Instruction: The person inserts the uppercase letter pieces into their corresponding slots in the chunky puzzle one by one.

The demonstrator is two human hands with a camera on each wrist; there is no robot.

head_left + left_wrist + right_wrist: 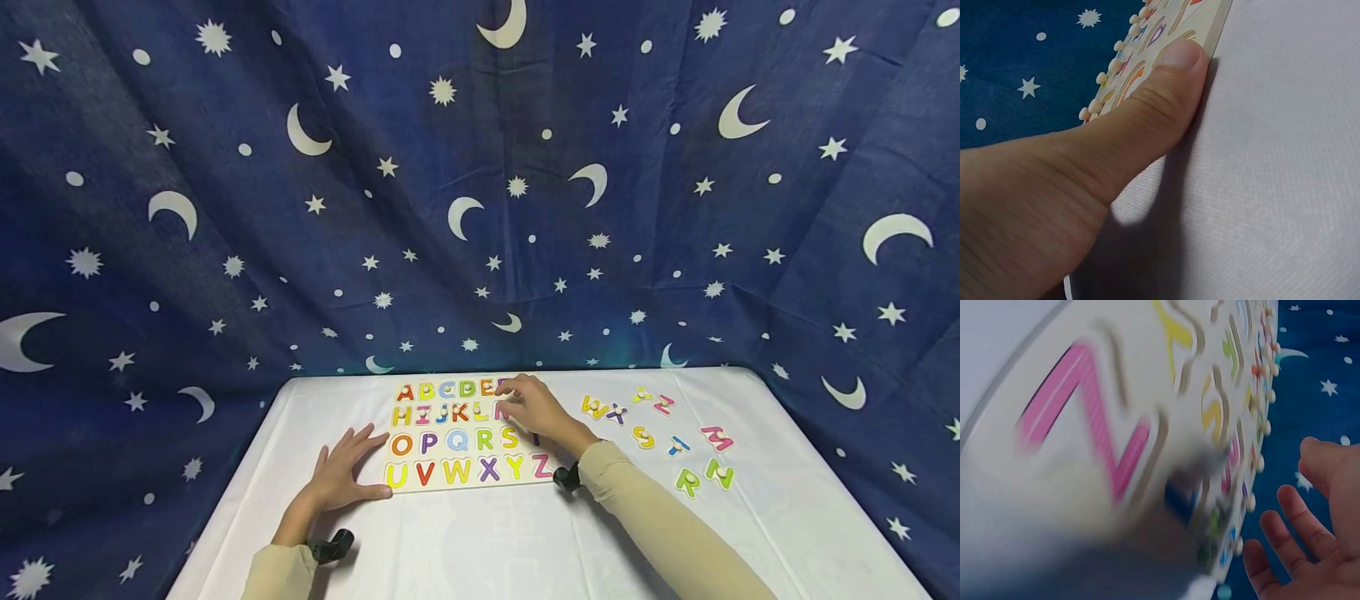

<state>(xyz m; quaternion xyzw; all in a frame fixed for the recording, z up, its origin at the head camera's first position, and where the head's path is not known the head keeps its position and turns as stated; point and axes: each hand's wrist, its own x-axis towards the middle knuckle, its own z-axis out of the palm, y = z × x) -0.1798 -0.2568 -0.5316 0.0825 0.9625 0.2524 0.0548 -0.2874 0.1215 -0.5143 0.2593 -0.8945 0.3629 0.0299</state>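
A white alphabet puzzle board (442, 487) lies on the table, with knobbed letter pieces in its upper rows. My left hand (337, 475) is at its left side, fingers extended. The thumb (1175, 69) rests on the board's lower left corner. Above the upper right part of the board, my right hand (542, 412) hides some letters. In the right wrist view its fingers are spread and loosely bent, with nothing between them. The lower rows, including the pink Z slot (1091, 394), show printed recesses without knobs.
Loose knobbed letters lie right of the board, among them a yellow W (594, 407), a pink M (717, 438), a green N (720, 474) and a green R (687, 482). A white cloth covers the table (480, 550). Behind hangs a blue moon-and-star curtain (420, 275).
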